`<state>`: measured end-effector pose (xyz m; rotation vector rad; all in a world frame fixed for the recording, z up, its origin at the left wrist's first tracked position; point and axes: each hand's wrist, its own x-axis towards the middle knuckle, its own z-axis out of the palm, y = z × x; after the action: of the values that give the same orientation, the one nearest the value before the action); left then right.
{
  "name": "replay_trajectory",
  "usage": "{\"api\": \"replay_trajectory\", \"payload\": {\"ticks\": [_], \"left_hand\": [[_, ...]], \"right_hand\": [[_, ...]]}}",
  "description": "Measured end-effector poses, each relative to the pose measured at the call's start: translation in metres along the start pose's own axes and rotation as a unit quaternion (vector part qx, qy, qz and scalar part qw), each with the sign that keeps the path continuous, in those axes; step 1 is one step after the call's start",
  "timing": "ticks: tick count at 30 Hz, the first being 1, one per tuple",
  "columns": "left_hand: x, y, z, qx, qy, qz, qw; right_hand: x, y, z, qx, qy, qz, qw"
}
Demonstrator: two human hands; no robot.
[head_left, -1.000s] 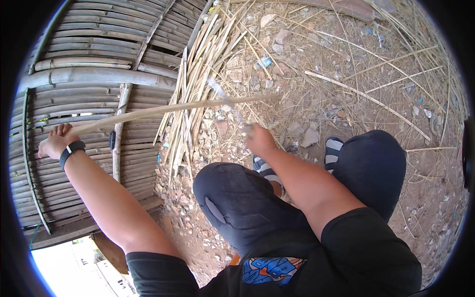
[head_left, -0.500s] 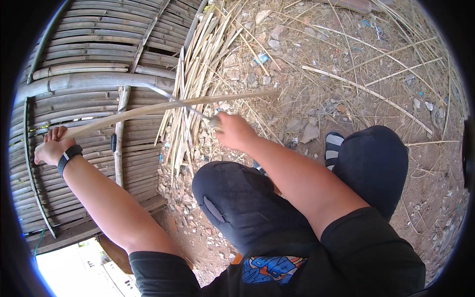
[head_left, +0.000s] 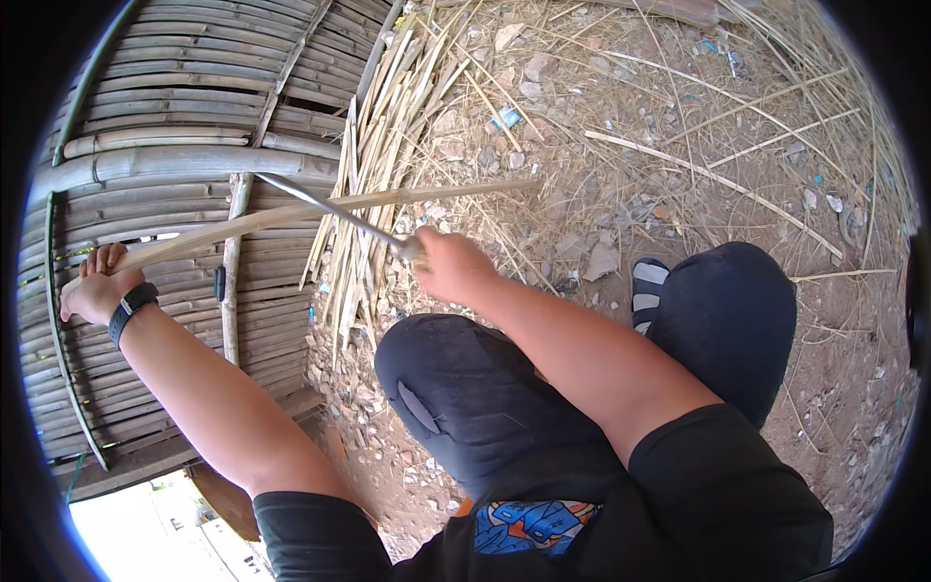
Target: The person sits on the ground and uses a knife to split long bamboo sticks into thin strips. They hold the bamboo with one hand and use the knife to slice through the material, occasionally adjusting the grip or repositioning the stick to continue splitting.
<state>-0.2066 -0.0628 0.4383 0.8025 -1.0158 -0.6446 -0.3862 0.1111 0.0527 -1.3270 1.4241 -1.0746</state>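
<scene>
My left hand (head_left: 95,289), with a black wristband, grips one end of a long bamboo strip (head_left: 320,209) that reaches right across the view over a bamboo platform. My right hand (head_left: 448,267) is closed on the handle of a long knife (head_left: 335,208). Its blade points up and left and crosses the strip near the middle. My knees in dark trousers fill the lower middle.
A slatted bamboo platform (head_left: 165,116) fills the left. A pile of split bamboo strips (head_left: 388,136) lies along its edge. Dry straw, stones and litter cover the dirt ground (head_left: 679,145) on the right. A striped sandal (head_left: 647,287) shows beside my right knee.
My right hand has moved left from near my knee toward the strip, and the knife blade now lies across it. My left hand has kept its grip on the strip's end.
</scene>
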Motion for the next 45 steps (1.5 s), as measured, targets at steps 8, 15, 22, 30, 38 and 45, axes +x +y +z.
{"api": "replay_trajectory", "payload": {"ticks": [8,15,22,30,38,45], "left_hand": [[0.002,0.002,-0.009,-0.048,-0.01,-0.018,0.999],[0.002,0.017,0.006,-0.058,-0.056,0.008,0.997],[-0.044,0.024,0.042,-0.026,-0.042,0.03,0.998],[-0.009,0.024,0.043,-0.026,-0.088,0.032,0.995],[-0.027,0.021,0.039,-0.012,-0.041,0.025,0.999],[0.003,0.026,0.038,-0.074,-0.128,-0.003,0.989]], "right_hand": [[-0.005,0.115,-0.013,0.018,0.119,0.283,0.951],[-0.007,0.017,0.02,0.111,0.051,0.069,0.99],[-0.012,0.066,0.014,0.142,0.153,0.187,0.96],[-0.007,-0.011,-0.005,0.089,0.045,-0.032,0.994],[-0.006,0.1,0.005,0.118,0.145,0.26,0.947],[-0.004,0.001,-0.002,0.069,0.096,-0.007,0.993]]}}
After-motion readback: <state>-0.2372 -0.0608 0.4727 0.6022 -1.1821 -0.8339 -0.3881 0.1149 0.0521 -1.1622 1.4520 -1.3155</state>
